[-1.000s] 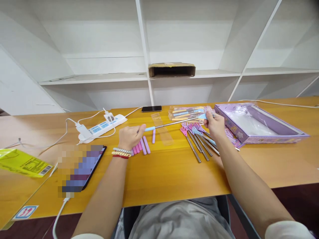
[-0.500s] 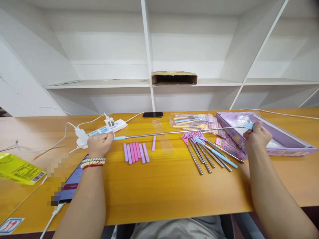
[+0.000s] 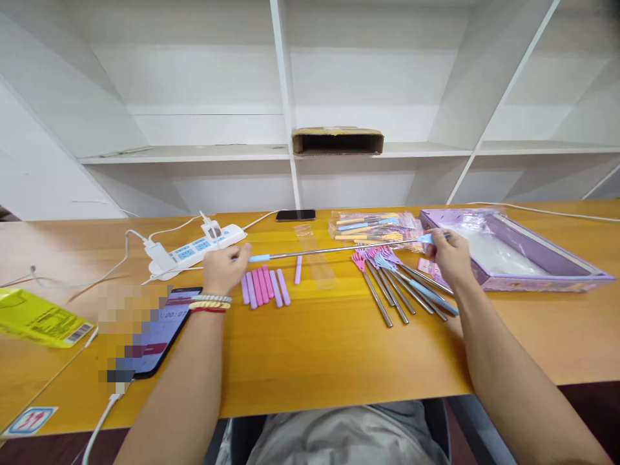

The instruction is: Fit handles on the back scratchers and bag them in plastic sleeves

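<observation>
A telescopic back scratcher [image 3: 329,250] with a metal rod stretches level between my hands, above the table. My left hand [image 3: 224,266] is closed on its light blue handle end. At the other end my right hand [image 3: 449,253] grips the light blue head, mostly hidden by the fingers. Below the rod, several back scratchers [image 3: 397,284] with pink, purple and blue hand-shaped heads lie fanned out. Several pink and purple handle sleeves [image 3: 264,286] lie in a row near my left hand, and a single purple sleeve [image 3: 298,269] lies apart. A clear plastic bag [image 3: 317,261] rests beside it.
Bagged back scratchers [image 3: 372,226] lie at the back, near an open purple box [image 3: 547,282]. On the left are a power strip [image 3: 194,252], cables, a phone [image 3: 167,329] and a yellow package [image 3: 41,320]. Another phone [image 3: 295,215] lies by the shelf [image 3: 194,153], which holds a cardboard box [image 3: 338,142].
My hands have come closer together, the left moving right and the right moving left. The rod between them is shorter now. The view has tilted slightly.
</observation>
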### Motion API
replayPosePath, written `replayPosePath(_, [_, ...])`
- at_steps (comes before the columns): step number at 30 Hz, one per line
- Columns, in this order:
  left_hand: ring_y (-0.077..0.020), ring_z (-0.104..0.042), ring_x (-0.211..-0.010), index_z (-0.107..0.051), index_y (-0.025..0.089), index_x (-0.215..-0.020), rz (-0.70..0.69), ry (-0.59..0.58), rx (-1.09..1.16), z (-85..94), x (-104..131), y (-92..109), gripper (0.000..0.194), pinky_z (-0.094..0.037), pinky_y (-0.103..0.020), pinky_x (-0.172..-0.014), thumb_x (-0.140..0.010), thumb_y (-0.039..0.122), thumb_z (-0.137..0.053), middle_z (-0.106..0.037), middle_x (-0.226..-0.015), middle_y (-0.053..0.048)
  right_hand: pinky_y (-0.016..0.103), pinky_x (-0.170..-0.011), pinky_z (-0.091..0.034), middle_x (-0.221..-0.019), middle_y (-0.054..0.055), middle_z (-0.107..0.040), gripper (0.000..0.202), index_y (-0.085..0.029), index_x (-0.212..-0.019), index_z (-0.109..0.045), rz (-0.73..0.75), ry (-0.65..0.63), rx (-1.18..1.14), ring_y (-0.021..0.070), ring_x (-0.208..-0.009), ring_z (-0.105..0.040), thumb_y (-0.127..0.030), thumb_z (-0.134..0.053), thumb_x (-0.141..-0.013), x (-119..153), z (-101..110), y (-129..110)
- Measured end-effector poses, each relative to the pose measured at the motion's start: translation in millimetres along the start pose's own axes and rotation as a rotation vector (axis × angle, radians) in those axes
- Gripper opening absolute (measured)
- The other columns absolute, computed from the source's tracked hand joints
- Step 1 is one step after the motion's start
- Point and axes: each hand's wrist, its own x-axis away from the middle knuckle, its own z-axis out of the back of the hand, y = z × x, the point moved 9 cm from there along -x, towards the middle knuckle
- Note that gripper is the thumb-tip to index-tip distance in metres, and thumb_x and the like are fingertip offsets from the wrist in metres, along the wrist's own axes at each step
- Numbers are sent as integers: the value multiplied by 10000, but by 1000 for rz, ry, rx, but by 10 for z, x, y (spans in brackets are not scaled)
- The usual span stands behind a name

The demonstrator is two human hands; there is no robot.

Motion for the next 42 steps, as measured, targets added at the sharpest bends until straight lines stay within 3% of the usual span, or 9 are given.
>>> replayPosePath(4, [-88,-395,-440,-434,159,-442,-150,-28,80,-75,71,444,447,-272,-249,-494,-804,421,-444,-412,-417,23,222,-353,-294,-433,-9,-523,363,-189,-621,-498,-28,-248,-105,85,-341,-388,-512,-519,-787,268,-571,-132])
replayPosePath(8, [-95,-451,-432,-536,170,-523,-178,-151,163,-177,191,747,341,-313,-228,-501,-764,406,-484,-495,-422,24,224,-345,-268,-460,4,-570,380,-190,-606,-476,-62,-446,-128,80,-326,-381,-522,-520,-786,499,-929,-227])
replayPosePath(15, [-103,-436,-325,-578,181,-590,-115,-381,287,-427,396,967,311,-307,-217,-424,-771,414,-480,-482,-343,32,214,-346,-264,-584,16,-645,397,-193,-702,-438,-56,-496,-249,79,-336,-427,-575,-437,-810,653,-1136,-249])
replayPosePath(23, [-108,-480,-482,-581,171,-573,-230,-295,195,-534,517,1285,406,-296,-236,-512,-793,495,-472,-571,-513,-3,213,-370,-311,-655,12,-654,393,-193,-886,-465,-37,-630,-252,86,-366,-456,-578,-419,-817,913,-1421,-296])
replayPosePath(29, [-149,-537,-561,-601,184,-645,-398,-411,56,-646,582,1426,457,-265,-251,-516,-826,546,-388,-613,-588,-29,209,-393,-308,-507,-7,-554,425,-168,-647,-504,27,-405,-111,74,-385,-423,-536,-418,-842,765,-1220,-382])
replayPosePath(35, [-99,-443,-420,-583,195,-601,-318,-492,134,-530,354,1050,447,-266,-230,-486,-854,484,-354,-494,-415,28,188,-352,-242,-433,-63,-383,416,-174,-562,-427,-4,-38,-231,50,-371,-324,-512,-582,-748,317,-611,-225])
replayPosePath(38, [-85,-340,-412,-382,167,-426,-249,-225,152,-208,126,645,489,-223,-248,-469,-834,437,-397,-366,-394,29,178,-339,-214,-431,-85,-329,393,-179,-578,-377,-39,122,-336,35,-361,-286,-439,-615,-752,69,-200,-55])
replayPosePath(41, [-81,-212,-414,-236,184,-416,58,95,200,145,-21,37,497,-173,-264,-454,-828,389,-424,-209,-403,44,173,-323,-193,-421,-107,-255,338,-203,-623,-305,-121,470,-461,33,-331,-231,-356,-475,-870,-46,370,190])
replayPosePath(42, [-82,-220,-425,-268,184,-423,142,126,225,177,-34,-105,481,-176,-263,-457,-821,388,-443,-220,-415,45,172,-321,-197,-424,-111,-243,307,-208,-647,-303,-152,541,-486,37,-326,-231,-337,-426,-897,-57,490,255])
